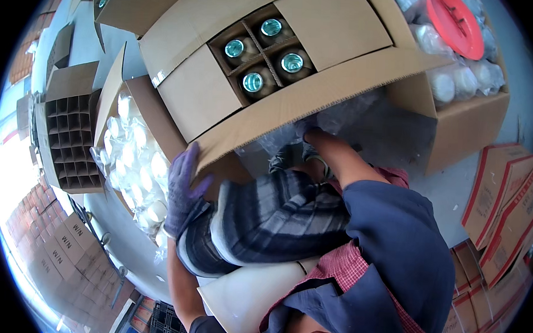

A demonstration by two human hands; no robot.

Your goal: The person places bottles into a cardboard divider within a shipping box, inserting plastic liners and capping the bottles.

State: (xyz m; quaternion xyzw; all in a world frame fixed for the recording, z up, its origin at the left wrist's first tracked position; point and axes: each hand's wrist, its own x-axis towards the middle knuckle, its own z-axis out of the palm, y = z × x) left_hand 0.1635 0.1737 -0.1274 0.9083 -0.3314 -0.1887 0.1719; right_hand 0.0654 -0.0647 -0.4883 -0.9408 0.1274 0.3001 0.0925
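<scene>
A large cardboard box [320, 26] is in front of me with its flaps partly open. Inside, a card divider holds glass jars with teal lids [261, 54]. My left hand [184, 184], in a purple glove, grips the lower corner of the box's front flap. My right hand [313, 136] reaches under that flap into crumpled clear plastic [352, 119]. Its fingers are hidden there, and only the wrist and bare forearm show. My knees, in striped trousers, are just below the box.
An open carton [112, 100] of white lids in a plastic bag sits at the left. Another carton [470, 128] of bagged white lids with a red disc [457, 23] on top is at the right. An empty divider box [71, 137] stands far left. Flat red-and-white cartons [503, 200] lie at the right.
</scene>
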